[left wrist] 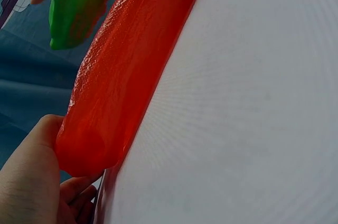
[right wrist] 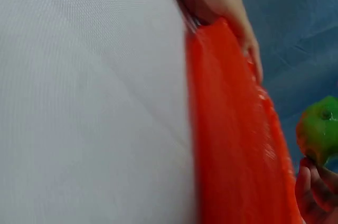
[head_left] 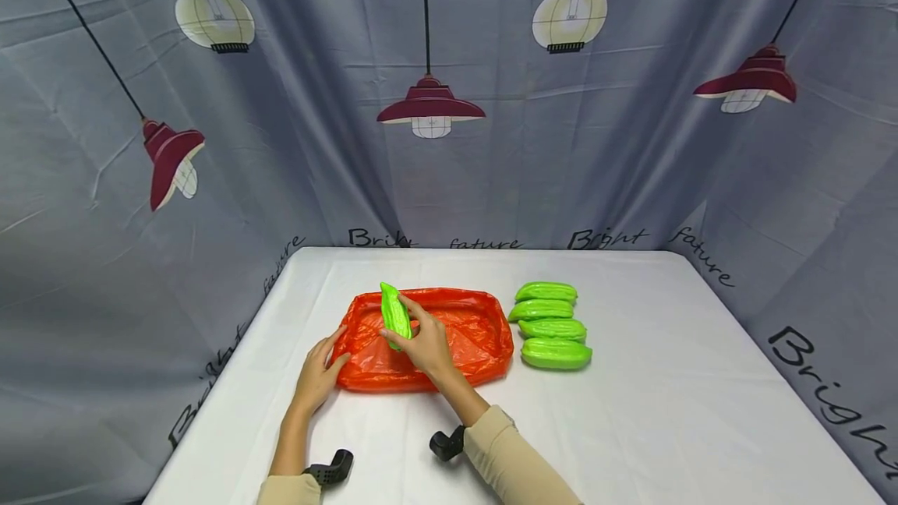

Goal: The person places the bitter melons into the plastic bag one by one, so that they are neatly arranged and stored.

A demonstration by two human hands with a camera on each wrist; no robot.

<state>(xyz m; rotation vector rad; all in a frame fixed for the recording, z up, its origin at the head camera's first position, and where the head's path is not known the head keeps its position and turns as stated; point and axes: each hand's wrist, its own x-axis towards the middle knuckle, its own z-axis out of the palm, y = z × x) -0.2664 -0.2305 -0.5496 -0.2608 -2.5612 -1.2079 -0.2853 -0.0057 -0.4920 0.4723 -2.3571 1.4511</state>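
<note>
In the head view a red plastic bag (head_left: 484, 337) lies spread in a low, open, rounded-rectangle shape on the table. My left hand (head_left: 316, 376) holds its near left corner; the left wrist view shows thumb and fingers on different sides of the red edge (left wrist: 113, 92). Between the thumb and fingers of my right hand (head_left: 429, 347) is a bright green, ridged bitter melon (head_left: 394, 314), tilted upright above the bag's left part. In the right wrist view the bitter melon (right wrist: 319, 129) shows only partly, at the frame's edge.
Several more green bitter melons (head_left: 554, 353) lie in a column just right of the bag. They rest on a white-covered table (head_left: 666, 411). Behind stands a grey curtain (head_left: 491, 178) printed with lamps. Black cameras sit on both wrists.
</note>
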